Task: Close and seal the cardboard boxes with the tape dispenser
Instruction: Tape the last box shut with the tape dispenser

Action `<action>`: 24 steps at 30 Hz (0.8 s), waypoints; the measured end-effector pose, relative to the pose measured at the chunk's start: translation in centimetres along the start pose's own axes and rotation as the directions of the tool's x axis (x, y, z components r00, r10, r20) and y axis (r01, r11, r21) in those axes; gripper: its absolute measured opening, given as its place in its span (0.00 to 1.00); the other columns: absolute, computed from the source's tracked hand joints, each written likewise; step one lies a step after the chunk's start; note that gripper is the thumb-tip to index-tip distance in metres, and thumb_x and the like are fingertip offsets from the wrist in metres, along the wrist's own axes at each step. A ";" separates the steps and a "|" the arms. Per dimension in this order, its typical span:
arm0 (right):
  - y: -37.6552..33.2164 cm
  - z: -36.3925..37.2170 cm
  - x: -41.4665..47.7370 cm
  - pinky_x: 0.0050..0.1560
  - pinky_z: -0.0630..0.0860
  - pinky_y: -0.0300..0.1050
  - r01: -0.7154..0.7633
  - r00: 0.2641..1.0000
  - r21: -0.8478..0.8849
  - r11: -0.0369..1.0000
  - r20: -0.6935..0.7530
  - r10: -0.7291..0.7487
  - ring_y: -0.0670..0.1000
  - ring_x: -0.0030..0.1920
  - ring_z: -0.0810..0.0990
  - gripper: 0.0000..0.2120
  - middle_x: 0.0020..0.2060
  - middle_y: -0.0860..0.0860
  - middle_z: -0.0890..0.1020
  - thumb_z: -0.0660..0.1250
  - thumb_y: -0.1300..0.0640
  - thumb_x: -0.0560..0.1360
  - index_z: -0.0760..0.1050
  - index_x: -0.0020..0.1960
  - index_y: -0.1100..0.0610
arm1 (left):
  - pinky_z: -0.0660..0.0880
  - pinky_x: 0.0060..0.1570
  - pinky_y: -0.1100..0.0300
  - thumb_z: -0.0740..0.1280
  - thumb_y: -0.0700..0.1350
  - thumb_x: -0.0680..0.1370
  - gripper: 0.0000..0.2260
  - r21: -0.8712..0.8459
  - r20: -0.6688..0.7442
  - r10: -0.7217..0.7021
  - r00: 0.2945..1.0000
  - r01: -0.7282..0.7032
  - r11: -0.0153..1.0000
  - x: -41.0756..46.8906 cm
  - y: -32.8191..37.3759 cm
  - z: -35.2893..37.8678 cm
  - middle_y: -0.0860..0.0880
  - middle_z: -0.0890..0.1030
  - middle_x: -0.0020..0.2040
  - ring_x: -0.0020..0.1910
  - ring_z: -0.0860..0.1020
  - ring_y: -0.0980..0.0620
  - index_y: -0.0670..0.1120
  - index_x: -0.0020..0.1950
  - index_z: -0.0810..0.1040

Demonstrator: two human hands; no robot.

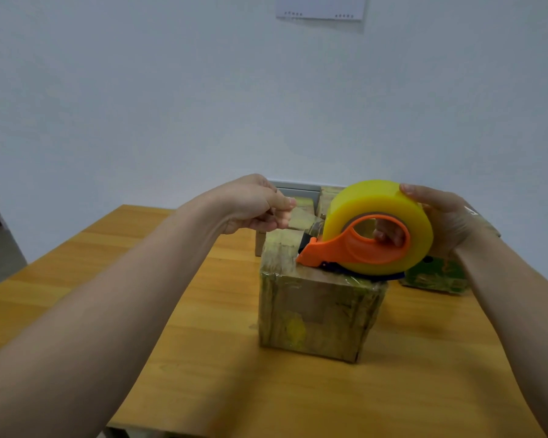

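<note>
Cardboard box [317, 314]: it stands near the middle of the wooden table [140, 279], flaps down, its faces already covered in wrinkled clear tape. The tape dispenser [345, 251] sits on its top face, with the orange frame's nose pointing to the far left corner and the yellow roll [361, 200] upright above it.

My right hand [450, 216] grips the dispenser. The thumb lies over the top of the roll and the fingertips show through the orange ring at the core.

My left hand [253, 203] is raised beyond the box's far left edge. Its fingers are curled and the thumb is pinched against the forefinger, as if on the free end of the tape. The film is too faint to confirm, so I cannot tell whether that hand holds anything.

Judgement: the step in hand is drawing out a length of tape to lay over the top seam. To do it well, I should:
- keep the pull taut and in line with the seam;
- hold the dispenser's base flat on the lid;
- stick the end down the far side before running back;
- press the tape down as it goes, to avoid further wrinkles.

A second taped box [437, 276] stands to the right, just behind my right wrist. More cardboard [301, 216] lies behind, near the wall.
</note>
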State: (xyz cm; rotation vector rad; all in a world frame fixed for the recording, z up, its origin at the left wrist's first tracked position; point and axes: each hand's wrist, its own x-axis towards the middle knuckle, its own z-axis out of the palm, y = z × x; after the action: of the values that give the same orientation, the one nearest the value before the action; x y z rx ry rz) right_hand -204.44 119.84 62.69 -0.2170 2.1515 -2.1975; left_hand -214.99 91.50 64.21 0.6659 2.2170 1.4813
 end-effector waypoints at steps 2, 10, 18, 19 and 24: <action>0.0 -0.2 -0.1 0.43 0.80 0.52 0.015 1.000 -0.036 0.999 0.007 -0.015 0.58 0.33 0.81 0.33 0.31 0.59 0.81 0.83 0.34 0.49 0.84 0.39 0.61 | 0.77 0.33 0.65 0.70 0.43 0.82 0.08 -0.025 -0.006 -0.025 1.000 0.025 0.999 0.2 -0.6 0.1 0.47 0.81 0.35 0.32 0.80 0.57 0.43 0.44 0.80; -1.9 -1.2 0.3 0.38 0.80 0.49 -0.026 0.999 -0.092 0.995 -0.022 0.024 0.56 0.31 0.79 0.35 0.30 0.58 0.79 0.81 0.28 0.51 0.82 0.36 0.60 | 0.71 0.26 0.71 0.72 0.40 0.80 0.05 -0.299 -0.141 -0.045 0.989 0.001 0.954 0.1 -1.2 -3.8 0.49 0.78 0.32 0.27 0.73 0.60 0.40 0.44 0.81; -0.8 -0.3 0.1 0.46 0.72 0.56 0.088 0.992 0.004 0.996 0.091 -0.088 0.59 0.34 0.77 0.25 0.31 0.59 0.76 0.76 0.39 0.63 0.79 0.38 0.62 | 0.76 0.29 0.68 0.72 0.38 0.79 0.02 -0.376 -0.011 -0.139 0.990 0.125 0.918 0.4 -6.0 -3.6 0.47 0.83 0.39 0.31 0.78 0.58 0.40 0.51 0.83; -0.8 -0.3 0.2 0.45 0.71 0.56 0.085 0.993 -0.020 0.996 0.078 -0.084 0.59 0.33 0.76 0.26 0.30 0.59 0.76 0.76 0.38 0.63 0.78 0.36 0.62 | 0.75 0.29 0.68 0.72 0.37 0.79 0.02 -0.390 -0.005 -0.150 0.989 0.136 0.911 0.5 -6.4 -3.5 0.47 0.83 0.39 0.31 0.78 0.58 0.40 0.50 0.83; -2.6 0.4 1.1 0.41 0.72 0.53 -0.029 0.998 -0.192 0.981 -0.061 0.017 0.56 0.29 0.73 0.31 0.26 0.56 0.75 0.77 0.29 0.60 0.78 0.30 0.58 | 0.75 0.28 0.69 0.72 0.36 0.79 0.01 -0.435 0.006 -0.191 0.982 0.175 0.883 1.2 -8.3 -3.1 0.46 0.83 0.39 0.30 0.78 0.58 0.39 0.49 0.83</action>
State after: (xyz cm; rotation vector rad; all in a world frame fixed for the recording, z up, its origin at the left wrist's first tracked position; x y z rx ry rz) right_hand -205.33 119.40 65.38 -0.1368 2.3872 -2.0063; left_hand -219.15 87.17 57.61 0.2756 1.8146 1.8114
